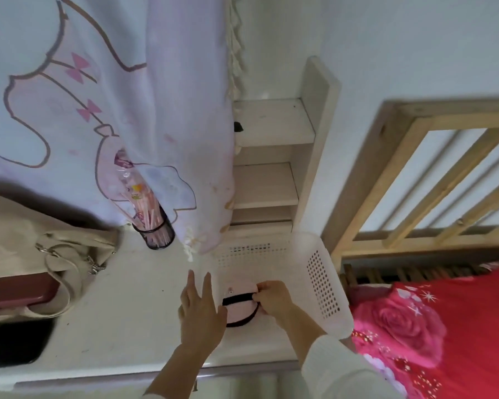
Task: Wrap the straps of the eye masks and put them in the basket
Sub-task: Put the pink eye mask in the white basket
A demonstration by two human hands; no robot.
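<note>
White bench [121,306] by a red bed [444,326]: a mask goes into the basket.

The right hand [272,296] pinches the black strap [238,298] wound across a folded pink mask [241,313], holding it inside the white basket [320,283] at the bench's right end. The left hand [200,306] hovers flat, fingers spread and empty, just left of the mask. A bag [55,254] and mesh cup [156,228] stand farther left.
</note>
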